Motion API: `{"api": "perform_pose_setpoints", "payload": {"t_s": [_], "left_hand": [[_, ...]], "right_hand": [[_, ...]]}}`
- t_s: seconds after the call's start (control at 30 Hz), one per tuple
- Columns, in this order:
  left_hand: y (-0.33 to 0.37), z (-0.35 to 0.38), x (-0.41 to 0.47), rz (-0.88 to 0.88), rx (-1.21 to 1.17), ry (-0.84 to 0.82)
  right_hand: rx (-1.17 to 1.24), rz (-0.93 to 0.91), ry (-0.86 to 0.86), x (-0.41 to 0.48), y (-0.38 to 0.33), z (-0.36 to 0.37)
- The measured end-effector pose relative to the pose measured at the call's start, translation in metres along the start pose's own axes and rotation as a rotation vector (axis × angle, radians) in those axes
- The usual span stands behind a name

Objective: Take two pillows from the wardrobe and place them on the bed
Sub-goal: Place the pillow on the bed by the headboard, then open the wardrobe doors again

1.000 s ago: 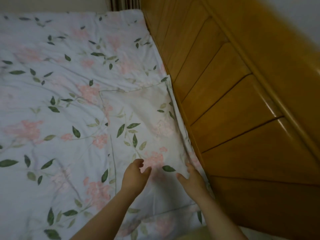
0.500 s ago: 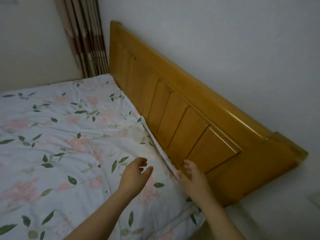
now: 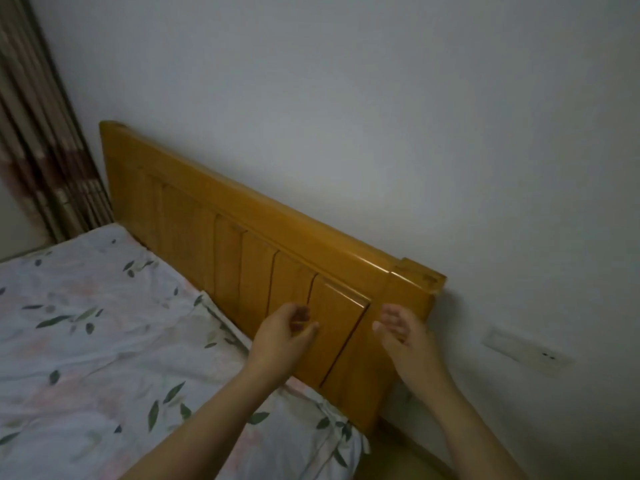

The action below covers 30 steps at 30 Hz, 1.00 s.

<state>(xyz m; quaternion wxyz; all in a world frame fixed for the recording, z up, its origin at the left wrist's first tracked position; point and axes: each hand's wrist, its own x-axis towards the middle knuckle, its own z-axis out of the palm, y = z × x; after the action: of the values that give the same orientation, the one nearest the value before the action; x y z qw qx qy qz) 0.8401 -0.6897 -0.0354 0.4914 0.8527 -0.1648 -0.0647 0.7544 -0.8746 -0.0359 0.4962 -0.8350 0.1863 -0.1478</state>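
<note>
Both hands are raised with nothing in them: the left hand (image 3: 284, 336) has its fingers loosely curled, the right hand (image 3: 403, 332) is spread, palm inward. Below them a flat white pillow with pink flowers and green leaves (image 3: 277, 403) lies on the matching floral-sheeted bed (image 3: 86, 341), its long axis running along the honey-coloured wooden panelled headboard (image 3: 242, 258), just beside it. Beyond stand the white wall (image 3: 346, 116) and a striped curtain (image 3: 41, 150).
</note>
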Motion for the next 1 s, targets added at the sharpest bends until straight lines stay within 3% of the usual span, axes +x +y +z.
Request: {"api": "perform_pose_setpoints", "payload": {"t_s": [0.43, 0.77, 1.0], "left_hand": [[0.187, 0.175, 0.017, 0.408, -0.127, -0.285], [0.299, 0.302, 0.017, 0.694, -0.241, -0.615], [0.379, 0.371, 0.011, 0.96, -0.333, -0.875]], "right_hand": [[-0.055, -0.055, 0.555, -0.045, 0.04, -0.24], [-0.242, 0.052, 0.978, -0.09, 0.056, -0.362], [-0.359, 0.145, 1.285, -0.123, 0.044, -0.408]]}}
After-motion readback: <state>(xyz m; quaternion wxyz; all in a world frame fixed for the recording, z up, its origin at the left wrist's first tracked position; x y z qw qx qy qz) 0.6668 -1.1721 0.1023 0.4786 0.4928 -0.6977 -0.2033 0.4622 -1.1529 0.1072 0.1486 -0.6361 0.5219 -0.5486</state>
